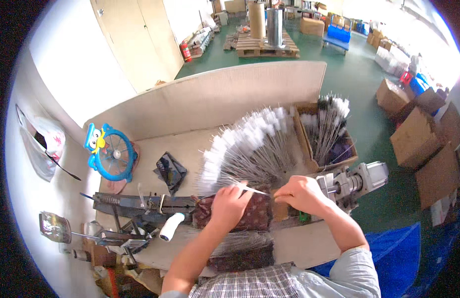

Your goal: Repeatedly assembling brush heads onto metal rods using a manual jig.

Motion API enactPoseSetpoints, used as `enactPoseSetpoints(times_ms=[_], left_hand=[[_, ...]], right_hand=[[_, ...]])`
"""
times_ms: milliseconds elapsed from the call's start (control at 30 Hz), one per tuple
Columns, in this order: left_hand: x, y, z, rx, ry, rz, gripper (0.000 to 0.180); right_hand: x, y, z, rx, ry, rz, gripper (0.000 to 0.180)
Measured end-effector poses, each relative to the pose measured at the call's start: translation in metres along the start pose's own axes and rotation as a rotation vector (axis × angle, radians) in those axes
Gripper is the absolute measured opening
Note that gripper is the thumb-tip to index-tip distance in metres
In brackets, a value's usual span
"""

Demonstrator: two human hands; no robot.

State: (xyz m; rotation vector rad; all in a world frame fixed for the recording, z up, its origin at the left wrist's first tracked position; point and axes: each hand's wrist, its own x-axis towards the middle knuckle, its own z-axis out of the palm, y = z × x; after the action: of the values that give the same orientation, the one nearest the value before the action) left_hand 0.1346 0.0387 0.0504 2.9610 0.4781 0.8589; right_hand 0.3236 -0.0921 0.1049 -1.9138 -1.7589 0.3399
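Observation:
Between my two hands stretches a slim white strip-like thing [258, 191], slanting down to the right; its exact kind is too small to tell. My left hand [229, 204] pinches its left part. My right hand [302, 192] is closed at its right end, fingertips pressed together. Just beyond them, a large fan of wire-stemmed brushes [257, 141] with white bristle heads lies on the table. Under my hands is a dark red patterned cloth [257, 212]. A bundle of thin wires [240, 242] lies on the near side of it.
A cardboard box [305, 144] of black and white brushes stands at the right, behind a motor-driven machine [356, 183]. At left are a metal fixture [125, 201], a white roll-shaped handle [171, 227], a blue toy-shaped fan [113, 154] and a black plastic bag [171, 171]. A low panel [215, 99] edges the table.

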Motion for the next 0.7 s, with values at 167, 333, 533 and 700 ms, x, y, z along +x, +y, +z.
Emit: enactPoseSetpoints(times_ms=[167, 333, 533, 700], left_hand=[[-0.078, 0.020, -0.059, -0.225, -0.046, -0.329, 0.016], [-0.117, 0.018, -0.065, -0.311, 0.042, -0.578, 0.016], [-0.150, -0.013, -0.080, -1.152, 0.287, -1.301, 0.021], [-0.104, -0.013, -0.096, -1.801, 0.520, -1.345, 0.032]], right_hand=[[0.036, -0.042, 0.017, 0.082, -0.019, -0.350, 0.013], [0.079, -0.083, 0.078, 0.204, -0.007, -0.451, 0.011], [0.093, -0.113, 0.121, 0.100, 0.021, -0.366, 0.005], [0.095, -0.116, 0.119, 0.017, -0.013, -0.335, 0.005]])
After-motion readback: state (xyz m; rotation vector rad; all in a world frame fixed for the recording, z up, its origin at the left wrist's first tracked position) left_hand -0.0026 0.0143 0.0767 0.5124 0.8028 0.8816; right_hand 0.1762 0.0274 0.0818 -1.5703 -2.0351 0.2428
